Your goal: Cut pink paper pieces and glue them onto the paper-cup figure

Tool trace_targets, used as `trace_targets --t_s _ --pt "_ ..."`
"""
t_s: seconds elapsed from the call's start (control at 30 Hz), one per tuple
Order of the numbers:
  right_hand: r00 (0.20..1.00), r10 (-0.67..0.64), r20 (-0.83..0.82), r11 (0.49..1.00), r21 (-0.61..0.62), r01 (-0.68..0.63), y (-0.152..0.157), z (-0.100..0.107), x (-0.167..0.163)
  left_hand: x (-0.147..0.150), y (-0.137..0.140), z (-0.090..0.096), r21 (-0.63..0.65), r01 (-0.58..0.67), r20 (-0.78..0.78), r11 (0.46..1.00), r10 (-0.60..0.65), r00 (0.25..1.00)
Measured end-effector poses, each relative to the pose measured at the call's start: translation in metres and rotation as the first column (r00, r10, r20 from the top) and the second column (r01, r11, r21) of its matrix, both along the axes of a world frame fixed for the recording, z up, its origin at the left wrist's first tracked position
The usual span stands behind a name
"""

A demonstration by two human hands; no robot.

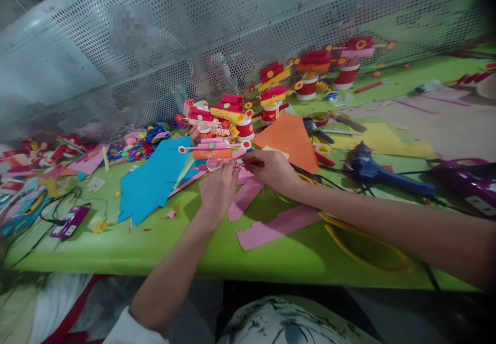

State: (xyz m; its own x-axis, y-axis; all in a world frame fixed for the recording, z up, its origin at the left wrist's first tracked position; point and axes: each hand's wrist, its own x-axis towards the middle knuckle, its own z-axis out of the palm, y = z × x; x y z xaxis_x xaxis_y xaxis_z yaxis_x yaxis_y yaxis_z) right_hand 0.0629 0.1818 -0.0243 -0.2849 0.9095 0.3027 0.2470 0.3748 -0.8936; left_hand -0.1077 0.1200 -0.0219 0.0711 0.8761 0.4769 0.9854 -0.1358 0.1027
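A paper craft figure (213, 153) with pink and orange rolls, a long cross strip with round ends and pink coils is in front of me at mid-table. My left hand (219, 191) is closed at its lower right side, covering part of its base, and seems to grip it there. Close by, my right hand (271, 171) makes a pinch at the figure's right edge; what lies between its fingertips is too small and hidden to name. The fingertips of both hands almost meet beside a pink coil. Pink paper strips (277, 226) lie beneath and in front of my hands.
Similar red and yellow figures (271, 98) line the mesh partition (217, 39). Blue sheets (155, 184) lie left, an orange sheet (290, 135) behind my right hand. A blue glue gun (387, 171), cables, yellow-handled scissors (364, 251) and purple devices (70, 222) surround the workspace.
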Motion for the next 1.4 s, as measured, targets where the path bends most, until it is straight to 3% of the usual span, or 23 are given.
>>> trace_targets --t_s 0.17,0.3,0.4,0.47,0.57,0.63,0.73,0.93,1.17,1.4 --pt "0.989 -0.013 -0.145 0.970 -0.240 -0.023 0.001 0.002 0.005 -0.001 0.000 0.000 0.008 0.039 0.044 0.999 -0.039 0.998" --pt "0.967 -0.051 -0.249 0.908 -0.416 -0.059 -0.006 0.007 0.014 -0.002 -0.002 -0.002 0.056 0.055 0.065 0.997 -0.059 0.996" --pt "0.943 -0.059 -0.328 0.858 -0.500 -0.120 -0.015 0.015 0.023 -0.002 -0.007 -0.002 0.132 0.125 0.179 0.983 -0.147 0.973" --pt "0.924 -0.060 -0.379 0.828 -0.536 -0.166 -0.024 0.022 0.028 0.000 -0.011 0.001 0.149 0.216 0.356 0.965 -0.256 0.899" --pt "0.893 -0.067 -0.446 0.793 -0.567 -0.224 -0.040 0.028 0.033 0.004 -0.015 0.006 0.169 0.370 0.627 0.913 -0.389 0.675" --pt "0.873 -0.076 -0.483 0.779 -0.575 -0.250 -0.051 0.029 0.035 0.009 -0.017 0.010 0.238 0.439 0.701 0.867 -0.466 0.540" --pt "0.848 -0.099 -0.521 0.767 -0.582 -0.269 -0.063 0.027 0.037 0.016 -0.019 0.012 0.328 0.455 0.733 0.828 -0.527 0.429" --pt "0.821 -0.131 -0.556 0.749 -0.598 -0.285 -0.076 0.027 0.040 0.024 -0.028 0.012 0.312 0.454 0.823 0.835 -0.476 0.309" --pt "0.790 -0.128 -0.600 0.729 -0.597 -0.335 -0.085 0.031 0.041 0.029 -0.037 0.021 0.231 0.455 0.881 0.860 -0.383 0.277" --pt "0.771 -0.143 -0.621 0.726 -0.595 -0.345 -0.092 0.035 0.044 0.036 -0.045 0.025 0.133 0.469 0.948 0.873 -0.250 0.196"
